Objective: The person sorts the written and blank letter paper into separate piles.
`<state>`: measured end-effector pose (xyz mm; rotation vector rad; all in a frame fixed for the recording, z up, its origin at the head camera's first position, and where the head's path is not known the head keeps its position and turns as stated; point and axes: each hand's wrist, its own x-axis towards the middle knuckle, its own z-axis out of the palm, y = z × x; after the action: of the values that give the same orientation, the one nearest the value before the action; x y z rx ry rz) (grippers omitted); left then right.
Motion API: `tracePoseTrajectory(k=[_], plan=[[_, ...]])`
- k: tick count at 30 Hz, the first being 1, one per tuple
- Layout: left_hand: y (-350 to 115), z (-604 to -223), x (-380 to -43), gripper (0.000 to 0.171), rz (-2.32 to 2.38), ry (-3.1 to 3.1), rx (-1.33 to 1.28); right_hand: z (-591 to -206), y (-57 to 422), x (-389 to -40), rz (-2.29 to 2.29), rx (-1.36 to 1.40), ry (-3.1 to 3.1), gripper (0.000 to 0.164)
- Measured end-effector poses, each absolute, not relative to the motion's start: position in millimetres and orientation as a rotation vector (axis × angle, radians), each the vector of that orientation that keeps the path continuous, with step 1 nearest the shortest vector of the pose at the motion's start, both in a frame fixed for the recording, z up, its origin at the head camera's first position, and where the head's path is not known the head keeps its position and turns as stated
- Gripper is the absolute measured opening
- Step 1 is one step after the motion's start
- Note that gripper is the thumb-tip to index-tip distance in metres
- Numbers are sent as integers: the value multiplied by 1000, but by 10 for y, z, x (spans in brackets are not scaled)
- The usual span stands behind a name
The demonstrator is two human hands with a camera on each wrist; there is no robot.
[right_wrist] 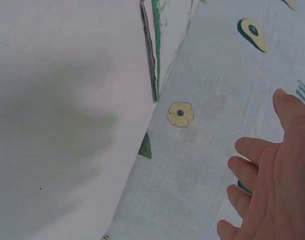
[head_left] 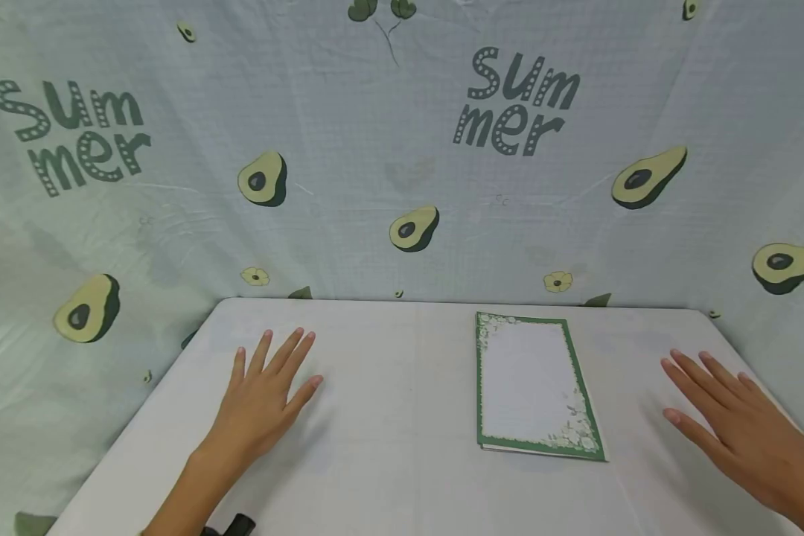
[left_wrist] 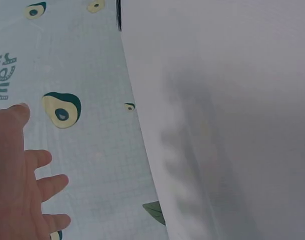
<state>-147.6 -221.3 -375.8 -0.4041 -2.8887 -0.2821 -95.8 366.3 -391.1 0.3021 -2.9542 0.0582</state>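
On the white table, right of the middle, lies a flat stack of paper sheets with a green border and pale flower prints at two corners. In the right wrist view the green-edged sheets show edge-on at the top. My left hand hovers over the left side of the table with fingers spread, holding nothing. To the right of the sheets, my right hand is held over the table, fingers straight and a little apart, also with nothing in it. Both hands cast soft shadows on the tabletop.
The white table ends at a far edge against a pale cloth printed with avocados, flowers and the word "summer". A small black object shows beside the left wrist at the bottom of the head view.
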Motion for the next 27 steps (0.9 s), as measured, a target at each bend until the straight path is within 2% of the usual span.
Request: tracePoseTrajectory(k=[16,27], plan=[[-1927,-3780,-1553,64,-506,-2862,-505,-3929,3564,-992,130,359,-2968,77],[-1706,-3903,-1565,66,-949,-2931,-455,-3942,3496,-1062,255,477,-2944,71]])
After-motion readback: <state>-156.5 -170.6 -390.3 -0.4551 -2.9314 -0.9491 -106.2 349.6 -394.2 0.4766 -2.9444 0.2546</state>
